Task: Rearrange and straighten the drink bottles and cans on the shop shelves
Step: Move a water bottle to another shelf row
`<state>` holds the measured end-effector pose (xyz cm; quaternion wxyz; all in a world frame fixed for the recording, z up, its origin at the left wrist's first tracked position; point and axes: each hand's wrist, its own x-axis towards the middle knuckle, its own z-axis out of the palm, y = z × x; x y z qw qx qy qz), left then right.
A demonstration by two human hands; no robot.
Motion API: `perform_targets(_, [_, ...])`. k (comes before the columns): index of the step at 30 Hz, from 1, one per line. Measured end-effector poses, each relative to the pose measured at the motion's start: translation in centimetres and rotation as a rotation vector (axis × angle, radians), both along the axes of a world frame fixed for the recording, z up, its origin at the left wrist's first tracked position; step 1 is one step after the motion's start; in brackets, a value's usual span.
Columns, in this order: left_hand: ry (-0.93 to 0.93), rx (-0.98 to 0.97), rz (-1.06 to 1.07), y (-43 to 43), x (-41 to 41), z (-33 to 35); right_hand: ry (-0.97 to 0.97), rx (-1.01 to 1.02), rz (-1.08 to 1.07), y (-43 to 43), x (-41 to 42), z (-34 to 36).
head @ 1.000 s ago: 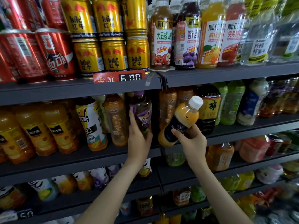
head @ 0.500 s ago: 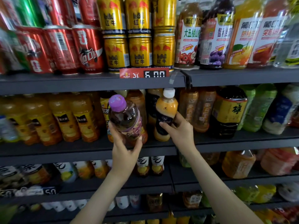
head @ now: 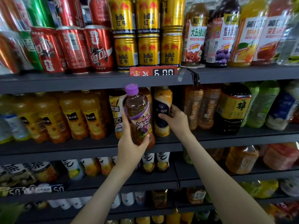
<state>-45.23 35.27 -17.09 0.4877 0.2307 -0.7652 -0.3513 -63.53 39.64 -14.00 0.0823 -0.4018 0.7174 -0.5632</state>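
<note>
My left hand [head: 129,147] grips a purple-capped tea bottle [head: 137,110] by its lower half and holds it out in front of the second shelf [head: 64,147], slightly tilted. Just to its right, my right hand [head: 176,120] wraps around the dark-blue label of an orange bottle [head: 162,101] that stands upright on the same shelf; its cap is hidden under the shelf above. A yellow-labelled tea bottle [head: 115,110] stands directly behind the held one.
Red cans [head: 97,49] and gold Red Bull cans [head: 148,50] fill the top shelf beside tall juice bottles [head: 194,38]. A red price tag [head: 153,71] hangs on that shelf's edge. Orange juice bottles [head: 90,113] stand left, amber tea [head: 208,107] and dark bottles [head: 233,109] right. Lower shelves hold more drinks.
My left hand pulled the purple-capped bottle out off the shelf and toward me. My right hand carried the orange bottle left, turned it upright and set it into the shelf slot.
</note>
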Motion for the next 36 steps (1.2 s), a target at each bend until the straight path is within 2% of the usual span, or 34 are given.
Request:
perform_targets(5, [-0.067,-0.015,-0.062,1.6,-1.0,0.1,-0.125,-0.128,0.071,5.6,2.1,0.6])
perform_targets(9, [-0.095,-0.049,-0.153,3.6,-2.9,0.3,-0.063,-0.026,0.192,9.9,3.0,1.0])
perform_targets(14, [-0.143,-0.053,-0.289,6.8,-6.2,0.3,-0.025,-0.025,0.039,12.4,1.1,0.7])
perform_targets(21, [-0.209,-0.096,-0.38,11.1,-11.5,1.1,-0.011,-0.105,-0.012,17.0,-4.1,0.3])
perform_targets(26, [-0.194,-0.036,-0.459,14.6,-17.6,1.4,-0.054,-0.203,-0.018,22.3,-10.9,-0.4])
perform_targets(28, [-0.138,-0.063,-0.388,16.0,-20.2,1.2,-0.084,-0.221,-0.021,24.7,-14.2,-0.8])
perform_targets(31, [-0.069,-0.1,-0.175,17.2,-24.1,0.6,-0.13,-0.22,-0.042,27.6,-18.7,-1.4])
perform_targets(36, [-0.097,-0.065,0.129,18.2,-28.8,0.2,-0.161,-0.246,-0.034,29.8,-23.8,-1.9])
